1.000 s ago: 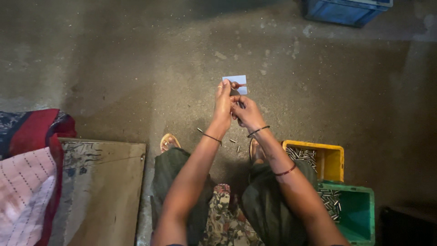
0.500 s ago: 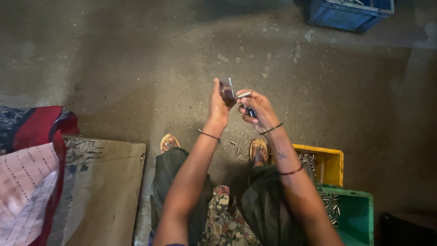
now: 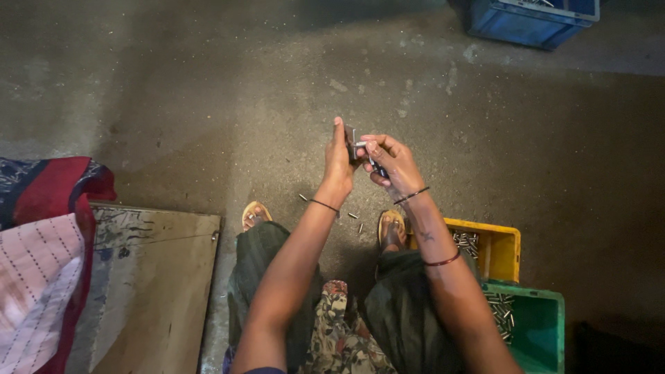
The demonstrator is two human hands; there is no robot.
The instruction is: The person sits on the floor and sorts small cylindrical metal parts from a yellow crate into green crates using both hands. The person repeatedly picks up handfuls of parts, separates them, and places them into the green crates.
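Left hand (image 3: 339,158) and right hand (image 3: 391,161) both grip a small metal part (image 3: 355,140), up-left of the yellow bin (image 3: 500,251).

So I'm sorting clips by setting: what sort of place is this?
Probably an informal workshop floor: bare, stained concrete floor, a yellow plastic crate and a green plastic crate holding small metal pins, and more loose pins by the feet.

small metal piece (image 3: 352,136): mostly hidden between the left hand (image 3: 339,163) and right hand (image 3: 391,163); kind unclear
blue crate (image 3: 530,21): cut by top edge
green bin (image 3: 533,329): cut at bottom; contents too small to tell
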